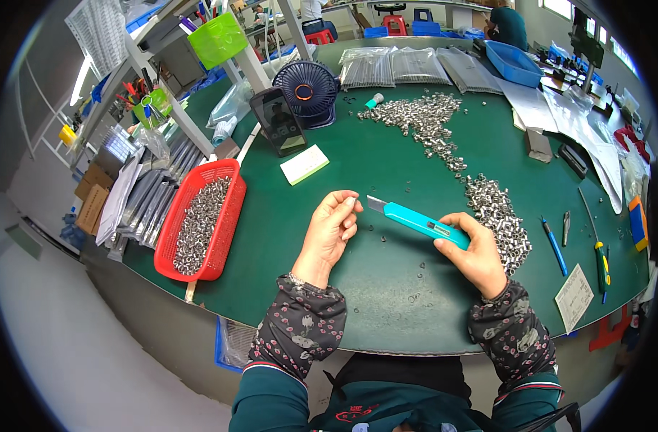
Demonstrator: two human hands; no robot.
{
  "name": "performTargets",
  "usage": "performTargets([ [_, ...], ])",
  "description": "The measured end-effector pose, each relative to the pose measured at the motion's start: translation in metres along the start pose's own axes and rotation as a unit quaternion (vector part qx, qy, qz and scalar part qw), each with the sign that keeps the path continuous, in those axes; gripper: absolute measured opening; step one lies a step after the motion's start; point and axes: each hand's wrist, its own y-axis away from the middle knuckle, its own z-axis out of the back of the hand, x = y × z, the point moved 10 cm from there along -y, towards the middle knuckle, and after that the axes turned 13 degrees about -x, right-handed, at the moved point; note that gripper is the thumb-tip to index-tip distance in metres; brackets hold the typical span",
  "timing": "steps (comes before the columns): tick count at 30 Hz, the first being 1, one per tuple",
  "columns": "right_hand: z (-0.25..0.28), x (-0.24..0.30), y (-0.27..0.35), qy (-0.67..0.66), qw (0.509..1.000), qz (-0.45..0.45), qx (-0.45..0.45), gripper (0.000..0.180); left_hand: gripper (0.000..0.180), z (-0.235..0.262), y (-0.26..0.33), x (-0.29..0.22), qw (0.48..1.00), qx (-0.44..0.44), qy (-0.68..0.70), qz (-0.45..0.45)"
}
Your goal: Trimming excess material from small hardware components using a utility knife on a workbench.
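My right hand (476, 253) grips a teal utility knife (422, 221) by its handle. The knife's bare blade points left, toward my left hand (329, 230). That hand is closed, thumb and fingertips pinched together close to the blade tip; whatever sits between them is too small to make out. A long pile of small silvery metal rings (498, 223) lies just beyond my right hand. It joins a wider heap of the same rings (422, 119) farther back. Tiny dark scraps and ring-shaped bits are strewn on the green table (386, 295) below my hands.
At the left stands a red basket (235, 209) holding many rings. Behind it are a propped phone (278, 122), a dark blue fan (306, 90) and a paper pad (304, 165). Rightward lie a blue pen (554, 246), a screwdriver (602, 266) and a paper slip (574, 298).
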Motion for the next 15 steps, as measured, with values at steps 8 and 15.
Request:
performTargets([
  [8,-0.009,-0.011,0.004,-0.035,0.997,-0.061,0.045,0.027,0.014,-0.008,0.003,0.0,0.999,0.041,0.022,0.004],
  [15,-0.013,-0.015,0.005,-0.025,0.995,-0.068,0.068,0.028,0.015,-0.014,0.007,0.001,0.998,0.061,0.008,0.005],
])
